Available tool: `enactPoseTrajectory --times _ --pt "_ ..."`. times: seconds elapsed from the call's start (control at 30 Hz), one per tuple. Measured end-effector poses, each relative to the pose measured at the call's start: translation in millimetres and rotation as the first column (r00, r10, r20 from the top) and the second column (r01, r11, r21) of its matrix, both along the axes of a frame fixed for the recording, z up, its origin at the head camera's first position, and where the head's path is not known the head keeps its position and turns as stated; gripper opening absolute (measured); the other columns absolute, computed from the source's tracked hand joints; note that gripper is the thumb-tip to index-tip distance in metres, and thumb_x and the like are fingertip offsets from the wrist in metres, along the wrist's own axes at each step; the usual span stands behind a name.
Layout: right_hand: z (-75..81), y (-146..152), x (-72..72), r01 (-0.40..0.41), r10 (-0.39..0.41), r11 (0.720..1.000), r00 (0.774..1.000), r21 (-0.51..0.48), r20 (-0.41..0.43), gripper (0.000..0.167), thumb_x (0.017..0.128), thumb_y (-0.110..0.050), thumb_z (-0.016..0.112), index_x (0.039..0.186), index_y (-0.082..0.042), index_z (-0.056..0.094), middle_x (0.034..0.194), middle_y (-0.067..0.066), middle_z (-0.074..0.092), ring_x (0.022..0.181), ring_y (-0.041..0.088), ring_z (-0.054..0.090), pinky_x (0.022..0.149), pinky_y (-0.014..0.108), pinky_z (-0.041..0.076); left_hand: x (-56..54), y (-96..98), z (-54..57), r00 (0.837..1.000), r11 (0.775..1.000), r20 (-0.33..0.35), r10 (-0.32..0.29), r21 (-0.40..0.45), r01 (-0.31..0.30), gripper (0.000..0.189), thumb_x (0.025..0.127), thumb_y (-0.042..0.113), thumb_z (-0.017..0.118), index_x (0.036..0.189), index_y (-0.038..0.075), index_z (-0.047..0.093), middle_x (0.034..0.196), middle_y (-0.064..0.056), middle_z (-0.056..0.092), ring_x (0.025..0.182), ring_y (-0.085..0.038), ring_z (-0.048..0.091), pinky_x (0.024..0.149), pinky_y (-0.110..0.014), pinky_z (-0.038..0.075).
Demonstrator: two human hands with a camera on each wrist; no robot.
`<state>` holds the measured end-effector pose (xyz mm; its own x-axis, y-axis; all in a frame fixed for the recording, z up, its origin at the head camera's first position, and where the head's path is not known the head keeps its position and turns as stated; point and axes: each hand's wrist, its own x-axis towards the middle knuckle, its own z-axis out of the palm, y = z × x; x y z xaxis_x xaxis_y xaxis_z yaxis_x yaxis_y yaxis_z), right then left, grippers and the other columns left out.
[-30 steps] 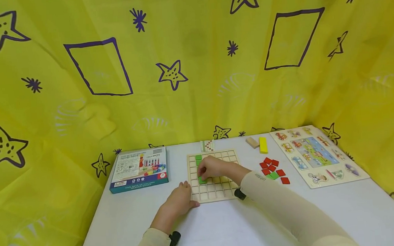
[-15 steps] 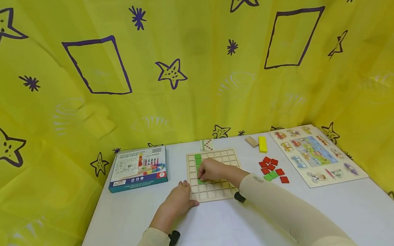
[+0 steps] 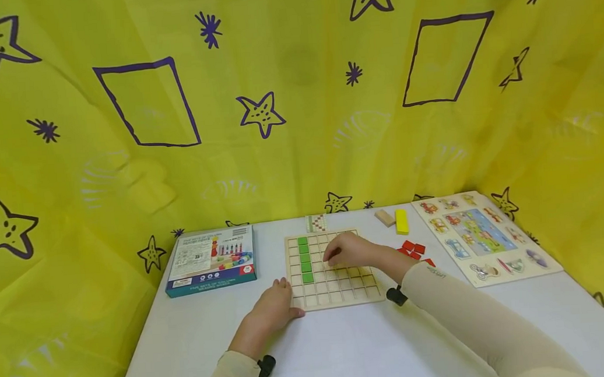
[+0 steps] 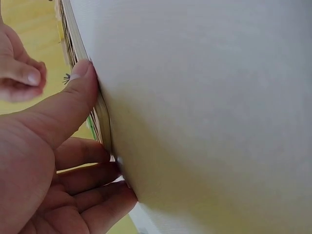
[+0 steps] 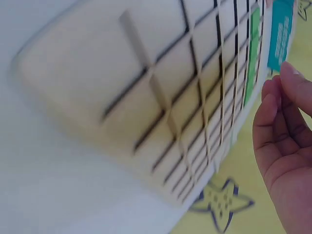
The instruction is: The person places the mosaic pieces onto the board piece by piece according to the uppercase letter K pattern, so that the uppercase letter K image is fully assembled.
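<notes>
In the head view a wooden grid board [image 3: 336, 297] lies on the table, with a column of several green square tiles [image 3: 306, 267] in its second column from the left. My left hand [image 3: 274, 305] holds the board's near left corner, thumb along the near edge and fingers along the left side. The left wrist view shows this thumb [image 4: 80, 87] against the board's edge. Over the middle of the board is my right hand [image 3: 352, 249], its fingers loosely curled. Thumb and fingertips [image 5: 269, 105] come close together in the right wrist view, with nothing visible between them.
Loose red tiles [image 3: 413, 247] lie right of the board, partly hidden by the right arm. A yellow block [image 3: 401, 221] and a wooden block [image 3: 385, 217] sit behind them. A picture puzzle [image 3: 487, 240] lies far right, a boxed toy [image 3: 212, 259] left, and a patterned card [image 3: 316, 223] behind the board.
My right hand has left the green column and moved right across the board, uncovering the green tiles. Its arm now hides the loose green tiles. The left hand stays at the corner.
</notes>
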<state>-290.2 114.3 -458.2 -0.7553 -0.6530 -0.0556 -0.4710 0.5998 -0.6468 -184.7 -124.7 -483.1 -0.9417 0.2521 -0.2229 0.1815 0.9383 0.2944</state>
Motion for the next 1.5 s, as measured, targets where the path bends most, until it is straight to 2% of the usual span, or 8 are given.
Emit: enactPoseTrajectory --times 0.13,0.37,0.63,0.83,0.93,1.17,1.3,1.5 --pt "4.3 25.0 -1.9 0.038 -0.038 0.999 0.999 0.010 -0.003 0.011 0.091 -0.007 0.074 0.102 -0.005 0.078 0.091 -0.004 0.071 0.082 0.012 0.060 0.076 0.028 0.054 0.3 -0.9 1.3 1.000 1.000 -0.001 0.000 -0.009 0.000 0.083 0.087 0.038 0.077 0.144 -0.012 0.044 0.151 -0.027 0.042 0.141 -0.043 0.039 0.112 -0.049 0.038" --pt "2.6 61.7 -0.8 0.067 -0.067 0.998 0.998 -0.007 0.015 0.010 0.092 -0.006 0.073 0.101 -0.004 0.078 0.094 -0.002 0.072 0.083 0.013 0.060 0.075 0.029 0.054 0.3 -1.8 -1.5 1.000 1.000 0.000 -0.001 -0.012 0.001 0.083 0.087 0.039 0.077 0.144 -0.012 0.045 0.151 -0.027 0.042 0.140 -0.043 0.039 0.111 -0.050 0.039" --pt "2.9 104.1 10.5 0.137 -0.139 0.990 0.989 0.037 0.048 0.011 0.090 -0.005 0.075 0.100 -0.006 0.079 0.091 -0.004 0.071 0.081 0.015 0.059 0.073 0.028 0.053 -0.1 -2.2 -3.9 1.000 1.000 -0.007 -0.016 -0.014 0.016 0.083 0.088 0.040 0.076 0.144 -0.012 0.045 0.151 -0.028 0.042 0.141 -0.043 0.039 0.111 -0.050 0.039" --pt "-1.6 128.2 19.5 0.139 -0.142 0.989 0.988 0.040 0.060 0.011 0.089 -0.001 0.074 0.099 -0.004 0.078 0.091 0.002 0.071 0.079 0.016 0.058 0.070 0.027 0.052 -0.8 -2.4 -4.3 1.000 1.000 -0.007 -0.005 -0.027 0.005 0.084 0.087 0.040 0.077 0.144 -0.012 0.044 0.151 -0.028 0.042 0.140 -0.044 0.040 0.110 -0.050 0.041" --pt "-5.9 138.7 24.1 0.129 -0.131 0.990 0.990 0.051 0.047 0.011 0.087 -0.001 0.076 0.098 -0.006 0.078 0.088 0.000 0.070 0.079 0.014 0.056 0.070 0.026 0.051 -1.0 -1.8 -3.8 1.000 1.000 -0.001 0.000 -0.027 0.000 0.084 0.087 0.039 0.077 0.145 -0.012 0.044 0.151 -0.028 0.042 0.140 -0.044 0.040 0.110 -0.050 0.040" --pt "-13.2 156.6 35.5 0.131 -0.137 0.983 0.990 0.131 0.041 0.021 0.081 -0.001 0.081 0.099 -0.010 0.077 0.098 -0.002 0.069 0.088 0.018 0.056 0.083 0.036 0.051 -1.1 -1.1 -2.6 1.000 1.000 0.003 0.003 -0.021 -0.003 0.084 0.087 0.038 0.077 0.145 -0.012 0.043 0.151 -0.028 0.041 0.140 -0.044 0.040 0.111 -0.051 0.039" --pt "-19.6 162.2 37.0 0.139 -0.143 0.979 0.989 0.149 0.022 0.025 0.081 0.001 0.081 0.102 -0.012 0.077 0.107 0.000 0.069 0.094 0.020 0.058 0.090 0.043 0.051 -1.2 -1.1 -2.0 1.000 1.000 0.003 0.004 -0.011 -0.004 0.084 0.087 0.037 0.077 0.145 -0.013 0.043 0.151 -0.029 0.041 0.139 -0.045 0.040 0.111 -0.051 0.039" --pt "-26.4 163.6 37.6 0.125 -0.122 0.978 0.992 0.167 -0.027 0.026 0.080 0.001 0.082 0.103 -0.010 0.078 0.109 0.002 0.068 0.097 0.022 0.059 0.095 0.050 0.050 -0.4 0.4 -4.0 1.000 1.000 0.013 0.010 -0.007 -0.010 0.085 0.087 0.038 0.077 0.146 -0.012 0.042 0.152 -0.029 0.041 0.139 -0.045 0.040 0.111 -0.051 0.039"
